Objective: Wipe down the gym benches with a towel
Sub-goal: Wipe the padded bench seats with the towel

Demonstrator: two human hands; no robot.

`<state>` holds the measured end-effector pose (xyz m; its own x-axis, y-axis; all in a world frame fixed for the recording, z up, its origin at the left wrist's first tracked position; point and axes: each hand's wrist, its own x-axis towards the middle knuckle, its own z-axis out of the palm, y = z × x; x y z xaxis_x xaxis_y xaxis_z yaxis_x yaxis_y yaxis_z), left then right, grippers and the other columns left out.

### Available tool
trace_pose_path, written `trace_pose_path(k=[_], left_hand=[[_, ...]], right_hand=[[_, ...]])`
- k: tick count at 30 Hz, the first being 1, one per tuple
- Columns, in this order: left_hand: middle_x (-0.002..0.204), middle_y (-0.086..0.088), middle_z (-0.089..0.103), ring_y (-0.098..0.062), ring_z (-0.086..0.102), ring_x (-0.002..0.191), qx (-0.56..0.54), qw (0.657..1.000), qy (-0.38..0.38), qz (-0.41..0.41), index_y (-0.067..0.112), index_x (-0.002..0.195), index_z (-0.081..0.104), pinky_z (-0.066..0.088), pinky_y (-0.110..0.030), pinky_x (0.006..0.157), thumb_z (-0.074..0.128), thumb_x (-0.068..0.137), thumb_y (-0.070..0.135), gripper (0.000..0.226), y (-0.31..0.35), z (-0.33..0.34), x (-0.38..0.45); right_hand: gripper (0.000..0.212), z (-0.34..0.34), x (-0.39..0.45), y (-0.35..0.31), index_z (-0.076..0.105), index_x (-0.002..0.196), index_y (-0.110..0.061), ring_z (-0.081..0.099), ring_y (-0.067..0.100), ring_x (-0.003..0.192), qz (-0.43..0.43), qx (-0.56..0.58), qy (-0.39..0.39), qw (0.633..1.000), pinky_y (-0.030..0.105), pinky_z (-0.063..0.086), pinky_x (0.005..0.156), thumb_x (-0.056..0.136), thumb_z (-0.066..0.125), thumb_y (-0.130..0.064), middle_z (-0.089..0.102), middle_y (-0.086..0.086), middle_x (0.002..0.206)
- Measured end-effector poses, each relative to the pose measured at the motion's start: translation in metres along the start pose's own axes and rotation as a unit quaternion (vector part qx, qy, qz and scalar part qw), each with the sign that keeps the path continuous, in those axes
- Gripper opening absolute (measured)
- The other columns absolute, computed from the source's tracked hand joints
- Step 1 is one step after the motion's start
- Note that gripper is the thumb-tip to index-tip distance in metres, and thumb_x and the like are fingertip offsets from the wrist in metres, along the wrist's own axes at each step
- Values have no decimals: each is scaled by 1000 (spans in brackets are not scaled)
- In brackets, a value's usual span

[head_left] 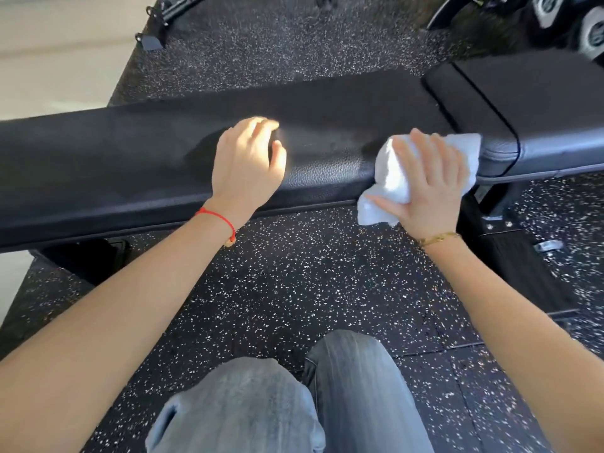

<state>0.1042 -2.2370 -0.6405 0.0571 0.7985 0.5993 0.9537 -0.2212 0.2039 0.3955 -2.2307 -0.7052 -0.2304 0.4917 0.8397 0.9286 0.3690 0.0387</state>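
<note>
now: right hand pressing a crumpled white towel onto the black padded counter, fingers curled over the cloth, thumb pinching its lower fold. towel bunched under and to both sides of those fingers, at the gap before the seat pad. left hand resting on the counter well apart from the towel, fingers loosely bent, holding nothing. red string on left wrist, gold bracelet on right. dumbbells beyond the right fingers blurred, cut off at the edge. speckled floor below.
</note>
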Motion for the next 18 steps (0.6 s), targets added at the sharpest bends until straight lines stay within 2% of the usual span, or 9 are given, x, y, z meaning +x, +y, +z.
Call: trace_pose_path(k=[2, 4, 6, 8, 12, 18], left_hand=[[118, -10, 68, -27, 61, 113, 14, 1000, -2, 3, 5, 116, 65, 47, -42, 98, 41, 90, 23, 41, 2, 3, -1], [118, -11, 67, -28, 61, 112, 22, 1000, -1, 8, 4, 116, 65, 48, -43, 96, 40, 90, 23, 40, 2, 3, -2], [117, -10, 67, -28, 62, 110, 23, 1000, 3, 15, 5, 115, 64, 49, -43, 94, 41, 91, 22, 38, 2, 2, -2], [116, -9, 68, -28, 63, 109, 17, 1000, 6, 22, 5, 114, 65, 50, -43, 92, 42, 90, 21, 37, -1, 2, -1], [116, -7, 68, -26, 63, 107, 15, 1000, 6, 21, 8, 114, 65, 50, -42, 92, 44, 89, 23, 36, -4, 0, -1], [117, -5, 66, -25, 61, 107, 26, 1000, -11, 5, 10, 115, 64, 47, -42, 91, 42, 88, 26, 38, 2, -4, 0]], right_hand=[[81, -1, 3, -3, 49, 144, -20, 39, 32, 135, 0, 3, -10, 1000, 53, 30, 110, 88, 42, -78, 51, 10, 146], [76, 5, 10, -25, 52, 142, -21, 49, 33, 132, -51, 1, -3, 999, 54, 33, 109, 89, 49, -76, 54, 8, 145], [72, 13, 17, -54, 59, 138, -25, 58, 30, 125, -97, -12, 15, 995, 49, 37, 108, 88, 52, -75, 60, 3, 140], [69, 16, 24, -73, 62, 136, -29, 61, 25, 123, -105, -15, 30, 994, 45, 40, 108, 87, 51, -77, 62, -1, 137], [65, 9, 19, -51, 62, 136, -27, 61, 27, 121, -110, 4, 36, 993, 43, 45, 103, 90, 52, -72, 62, 1, 137], [66, 4, 16, -37, 63, 134, -25, 62, 32, 119, -79, 17, 8, 997, 50, 46, 100, 88, 57, -72, 63, 5, 134]])
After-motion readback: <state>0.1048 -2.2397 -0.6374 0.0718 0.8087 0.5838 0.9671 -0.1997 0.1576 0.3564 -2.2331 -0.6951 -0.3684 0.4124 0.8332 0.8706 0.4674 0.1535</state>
